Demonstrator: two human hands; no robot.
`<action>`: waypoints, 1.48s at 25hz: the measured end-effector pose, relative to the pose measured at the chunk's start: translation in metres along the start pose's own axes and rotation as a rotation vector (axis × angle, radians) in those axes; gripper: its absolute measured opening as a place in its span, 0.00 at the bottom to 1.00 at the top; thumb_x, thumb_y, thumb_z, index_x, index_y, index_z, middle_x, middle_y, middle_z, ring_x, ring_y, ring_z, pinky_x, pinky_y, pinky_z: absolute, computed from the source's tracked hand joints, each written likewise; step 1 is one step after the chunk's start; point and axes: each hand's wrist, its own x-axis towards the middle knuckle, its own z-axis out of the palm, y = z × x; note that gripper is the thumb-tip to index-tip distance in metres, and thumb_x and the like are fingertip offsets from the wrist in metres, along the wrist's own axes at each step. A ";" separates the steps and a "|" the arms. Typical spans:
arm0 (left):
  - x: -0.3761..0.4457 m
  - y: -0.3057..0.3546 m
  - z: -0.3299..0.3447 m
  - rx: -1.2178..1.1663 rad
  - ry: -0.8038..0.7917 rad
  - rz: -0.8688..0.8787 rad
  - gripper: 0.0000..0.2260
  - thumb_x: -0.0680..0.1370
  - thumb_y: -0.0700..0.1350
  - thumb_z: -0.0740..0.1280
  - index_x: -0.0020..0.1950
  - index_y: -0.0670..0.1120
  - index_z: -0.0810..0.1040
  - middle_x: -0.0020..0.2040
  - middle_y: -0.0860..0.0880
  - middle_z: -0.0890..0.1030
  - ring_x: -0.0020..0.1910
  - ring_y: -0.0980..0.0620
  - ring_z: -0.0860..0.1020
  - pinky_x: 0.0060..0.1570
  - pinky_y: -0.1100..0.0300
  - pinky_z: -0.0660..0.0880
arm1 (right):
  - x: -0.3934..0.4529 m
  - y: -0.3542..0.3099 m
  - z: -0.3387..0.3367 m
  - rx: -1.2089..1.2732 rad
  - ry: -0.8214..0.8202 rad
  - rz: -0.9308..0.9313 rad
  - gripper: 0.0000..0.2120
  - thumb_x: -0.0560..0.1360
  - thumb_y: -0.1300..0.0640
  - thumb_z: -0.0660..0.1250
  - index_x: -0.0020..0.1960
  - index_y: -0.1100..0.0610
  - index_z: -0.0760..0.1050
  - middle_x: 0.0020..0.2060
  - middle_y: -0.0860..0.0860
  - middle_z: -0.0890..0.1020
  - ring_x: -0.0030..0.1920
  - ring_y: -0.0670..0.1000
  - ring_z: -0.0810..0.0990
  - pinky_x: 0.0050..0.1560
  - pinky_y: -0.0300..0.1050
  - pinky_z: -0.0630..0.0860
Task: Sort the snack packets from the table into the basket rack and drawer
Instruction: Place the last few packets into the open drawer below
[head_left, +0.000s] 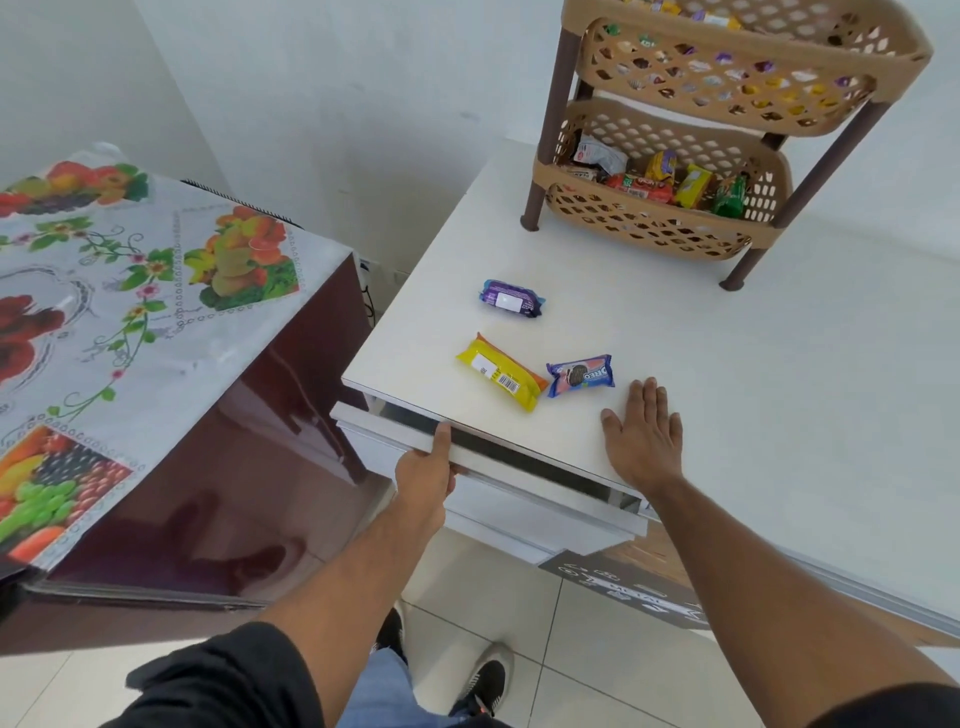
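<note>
Three snack packets lie on the white table: a purple packet, a yellow packet and a blue-pink Oreo packet. My left hand grips the top edge of the white drawer front, which stands slightly out from under the tabletop. My right hand lies flat with fingers spread on the table, just right of the Oreo packet, holding nothing. A tan basket rack stands at the table's back, with several packets in both tiers.
A maroon fridge with a fruit-print cover stands close on the left of the drawer. White walls are behind. Tiled floor, a dark mat and my shoes are below.
</note>
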 end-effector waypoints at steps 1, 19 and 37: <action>-0.005 -0.005 -0.008 0.036 0.007 -0.007 0.23 0.79 0.60 0.68 0.44 0.38 0.76 0.35 0.42 0.76 0.26 0.51 0.69 0.32 0.57 0.70 | 0.000 0.000 0.001 -0.004 0.006 -0.001 0.33 0.84 0.43 0.48 0.82 0.57 0.42 0.82 0.52 0.42 0.81 0.51 0.39 0.79 0.54 0.40; -0.078 0.008 -0.153 0.691 -0.469 -0.369 0.24 0.83 0.58 0.63 0.51 0.36 0.81 0.37 0.42 0.83 0.36 0.45 0.84 0.31 0.60 0.78 | -0.001 -0.002 0.009 0.084 0.182 -0.011 0.31 0.83 0.47 0.56 0.80 0.60 0.54 0.81 0.57 0.56 0.81 0.55 0.51 0.79 0.59 0.49; 0.068 0.197 0.132 1.638 -0.087 1.420 0.20 0.78 0.40 0.65 0.70 0.42 0.70 0.70 0.44 0.71 0.70 0.43 0.69 0.62 0.48 0.71 | 0.019 -0.057 -0.024 -0.245 0.199 -0.391 0.32 0.75 0.60 0.69 0.76 0.54 0.64 0.75 0.51 0.68 0.78 0.54 0.62 0.77 0.63 0.53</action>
